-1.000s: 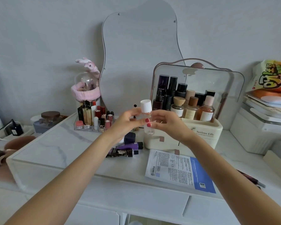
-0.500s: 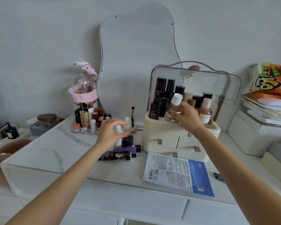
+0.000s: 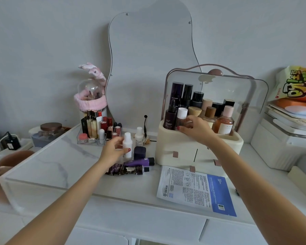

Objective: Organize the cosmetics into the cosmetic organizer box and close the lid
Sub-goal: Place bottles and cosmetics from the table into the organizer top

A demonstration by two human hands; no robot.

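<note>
The cream organizer box [image 3: 203,153] stands right of centre with its clear lid [image 3: 240,92] raised, and several bottles are inside. My right hand [image 3: 197,130] grips a small clear bottle with a white cap [image 3: 182,115], upright in the box's front left corner beside a dark dropper bottle [image 3: 170,118]. My left hand [image 3: 112,152] wraps around a small white bottle [image 3: 127,143] standing on the table. Close by are a second white bottle [image 3: 139,137], a purple jar [image 3: 140,152], a purple tube [image 3: 140,162], a dark crumpled tube [image 3: 125,171] and a sheet mask packet [image 3: 195,190].
A clear lipstick rack [image 3: 99,129] and a glass dome with a pink band [image 3: 91,98] stand at the back left. A wavy mirror [image 3: 148,68] leans on the wall. White storage boxes [image 3: 279,151] topped with a snack bag [image 3: 297,85] fill the right side.
My right hand carried the clear bottle from mid-air into the box and lowered it upright. My left hand left that bottle and dropped to the small white bottle on the table.
</note>
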